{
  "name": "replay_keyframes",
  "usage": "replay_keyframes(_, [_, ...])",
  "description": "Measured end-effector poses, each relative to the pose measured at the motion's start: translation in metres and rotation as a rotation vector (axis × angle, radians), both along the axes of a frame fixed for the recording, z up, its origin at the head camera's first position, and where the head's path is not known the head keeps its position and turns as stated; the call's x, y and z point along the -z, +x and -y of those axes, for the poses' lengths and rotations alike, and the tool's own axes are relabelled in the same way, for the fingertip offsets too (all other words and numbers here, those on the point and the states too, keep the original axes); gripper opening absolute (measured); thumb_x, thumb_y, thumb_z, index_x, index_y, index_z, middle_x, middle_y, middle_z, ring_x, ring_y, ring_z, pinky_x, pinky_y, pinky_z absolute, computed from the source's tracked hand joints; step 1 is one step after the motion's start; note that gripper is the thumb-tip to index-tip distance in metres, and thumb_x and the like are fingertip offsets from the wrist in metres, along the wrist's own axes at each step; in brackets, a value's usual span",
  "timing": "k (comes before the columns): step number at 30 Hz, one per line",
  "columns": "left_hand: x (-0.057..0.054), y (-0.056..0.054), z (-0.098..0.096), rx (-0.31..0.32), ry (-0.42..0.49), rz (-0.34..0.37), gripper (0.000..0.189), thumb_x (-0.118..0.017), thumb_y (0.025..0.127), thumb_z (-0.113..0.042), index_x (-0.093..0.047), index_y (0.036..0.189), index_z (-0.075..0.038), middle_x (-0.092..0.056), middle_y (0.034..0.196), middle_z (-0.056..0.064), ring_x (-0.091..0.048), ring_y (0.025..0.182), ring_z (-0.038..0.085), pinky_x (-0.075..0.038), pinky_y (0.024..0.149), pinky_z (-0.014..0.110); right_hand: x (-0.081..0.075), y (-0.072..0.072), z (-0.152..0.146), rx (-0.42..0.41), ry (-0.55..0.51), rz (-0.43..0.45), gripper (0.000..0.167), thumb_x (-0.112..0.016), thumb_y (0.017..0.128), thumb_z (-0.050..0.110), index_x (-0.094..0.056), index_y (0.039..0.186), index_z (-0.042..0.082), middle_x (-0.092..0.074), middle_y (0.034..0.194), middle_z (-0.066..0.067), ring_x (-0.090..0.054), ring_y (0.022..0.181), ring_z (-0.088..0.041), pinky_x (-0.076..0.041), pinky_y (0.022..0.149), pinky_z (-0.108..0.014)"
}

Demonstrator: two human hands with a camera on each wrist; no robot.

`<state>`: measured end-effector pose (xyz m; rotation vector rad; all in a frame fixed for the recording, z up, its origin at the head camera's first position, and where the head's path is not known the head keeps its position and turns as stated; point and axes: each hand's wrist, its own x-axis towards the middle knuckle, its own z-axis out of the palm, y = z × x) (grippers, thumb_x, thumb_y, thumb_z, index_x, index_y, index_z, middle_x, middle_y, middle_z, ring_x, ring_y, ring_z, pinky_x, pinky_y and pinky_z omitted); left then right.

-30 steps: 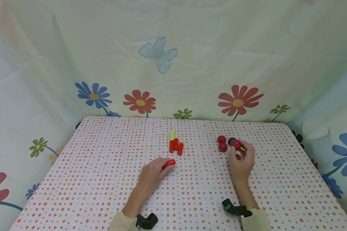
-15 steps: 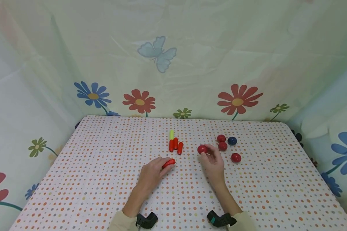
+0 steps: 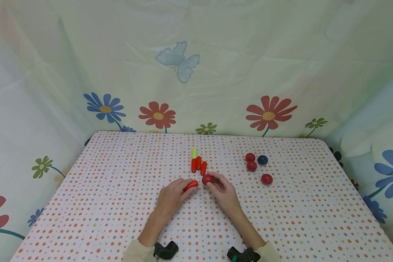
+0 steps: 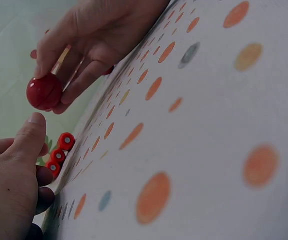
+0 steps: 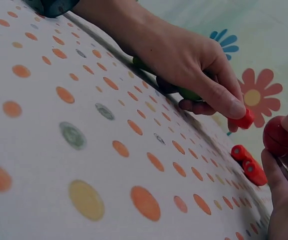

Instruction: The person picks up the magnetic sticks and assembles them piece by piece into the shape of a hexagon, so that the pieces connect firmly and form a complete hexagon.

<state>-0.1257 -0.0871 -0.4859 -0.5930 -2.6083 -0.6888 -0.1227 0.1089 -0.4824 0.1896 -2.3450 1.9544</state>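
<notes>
Between the thumb and fingers of my left hand (image 3: 171, 197) is a short red rod (image 3: 191, 185), whose tip shows in the right wrist view (image 5: 244, 120). My right hand (image 3: 224, 194) pinches a glossy red ball (image 3: 207, 179) with a seam around it, also plain in the left wrist view (image 4: 43, 93). A small gap separates the ball from the rod. Just beyond both hands lie several red rods (image 3: 199, 163) side by side, with pale metal dots on their ends (image 4: 57, 156). A light green rod (image 3: 194, 153) lies end to end with one of them.
To the right, a red ball (image 3: 250, 157), another red ball (image 3: 251, 166) and a dark blue ball (image 3: 262, 159) sit close together. A further red ball (image 3: 266, 179) lies nearer. The dotted table (image 3: 118, 163) ends at a flowered cloth backdrop (image 3: 222, 72).
My right hand has picked a red ball from the group at the right and carried it leftward, close to the rod in my left hand. The left hand has stayed in place.
</notes>
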Motion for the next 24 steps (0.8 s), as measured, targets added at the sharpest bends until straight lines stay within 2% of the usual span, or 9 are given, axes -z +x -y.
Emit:
replay_keyframes(7, [0.0008,-0.0004,0.0003,0.016,0.010,-0.024,0.029,-0.069,0.088,-0.039,-0.071,0.112,-0.022,-0.057,0.073,-0.012,-0.038,0.058,-0.001,-0.028,0.050,0.008,0.0007,-0.0013,-0.0004,-0.054,0.024,-0.018,0.041,-0.068,0.091,0.020,-0.057,0.129,0.010,-0.059,0.132,-0.012,-0.060,0.120,-0.027,-0.050,0.096,-0.021])
replay_keyframes(13, [0.0001,-0.0015,0.0013,0.023,0.006,-0.050,0.029,-0.070,0.087,-0.039,-0.071,0.110,-0.021,-0.056,0.071,-0.011,-0.037,0.057,-0.001,-0.027,0.049,0.008,-0.0007,-0.0017,0.0002,-0.061,0.036,-0.016,0.041,-0.067,0.092,0.021,-0.057,0.130,0.011,-0.059,0.133,-0.012,-0.060,0.121,-0.027,-0.050,0.096,-0.022])
replay_keyframes(24, [0.0005,-0.0005,0.0018,0.028,-0.004,-0.023,0.030,-0.068,0.088,-0.039,-0.071,0.113,-0.023,-0.061,0.076,-0.012,-0.039,0.060,-0.002,-0.030,0.051,0.008,-0.0012,-0.0002,0.0002,-0.087,0.054,-0.007,0.040,-0.067,0.091,0.018,-0.057,0.130,0.010,-0.060,0.132,-0.012,-0.061,0.120,-0.026,-0.051,0.096,-0.024])
